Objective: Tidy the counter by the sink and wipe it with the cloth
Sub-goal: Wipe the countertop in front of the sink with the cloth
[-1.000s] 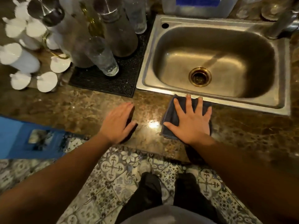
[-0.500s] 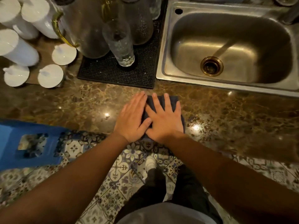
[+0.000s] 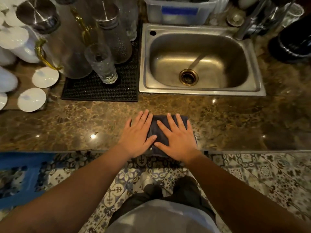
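1. Where the sink (image 3: 200,93) sits set into the counter (image 3: 70,125), its steel basin holds nothing solid; a thin stream of water runs slantwise down to the brass drain (image 3: 188,76).
2. Black mat (image 3: 99,91) just left of the sink carries tall glass bottles (image 3: 116,36) with metal caps and one clear drinking glass (image 3: 101,63), upright. Contents hard to read: the glassware looks empty or clear.
3. Clear plastic tub (image 3: 179,11) with a blue label stands behind the sink; contents too dim to make out.
4. White cups (image 3: 18,42) crowd the far left of the counter, beside the mat; several show only flat round bottoms.
5. Cloth (image 3: 161,132): dark blue, folded, flat on the counter in front of the sink's left half, at the near edge. Long axis runs from the near edge toward the sink; its near end overhangs the counter edge slightly.
6. Left hand (image 3: 137,137): flat, fingers together, palm on the bare counter, thumb and inner edge on the cloth's left side.
7. Right hand (image 3: 177,138): flat, fingers spread, pressing the cloth down. Neither hand grips anything.
8. Thumbs nearly meet over the cloth.
9. Blue stool (image 3: 20,179) stands on the patterned floor tiles, lower left.
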